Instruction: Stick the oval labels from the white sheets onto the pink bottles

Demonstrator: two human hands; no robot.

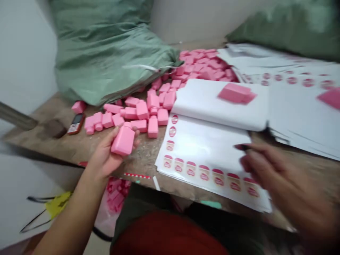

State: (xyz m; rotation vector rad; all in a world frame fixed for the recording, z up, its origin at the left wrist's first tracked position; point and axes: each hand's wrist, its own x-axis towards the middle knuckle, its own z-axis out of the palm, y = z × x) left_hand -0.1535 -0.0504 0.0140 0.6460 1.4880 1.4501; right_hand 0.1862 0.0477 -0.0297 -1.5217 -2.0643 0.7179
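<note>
My left hand (pixel 107 154) is closed around a small pink plastic bottle (pixel 123 140), its neck pointing up and away from me. Over the sheet of stickers (pixel 207 141) on the right hovers my right hand (pixel 276 170), blurred by motion. Its fingers are pinched together, and a small dark reddish thing shows at their tips, too smeared to name. Round stickers with red tops run along the sheet's left and front edges; its middle is bare white. The sheet's far part is folded back, and a pink bottle (pixel 236 92) lies on it.
Many pink bottles (pixel 152 101) spill from a green sack (pixel 114 67) across the worn table (pixel 90 148). A red keypad phone (pixel 76 124) lies at left. More sticker sheets (pixel 300 113) are stacked at right. Below the table edge, a bag (pixel 117 196) holds pink bottles.
</note>
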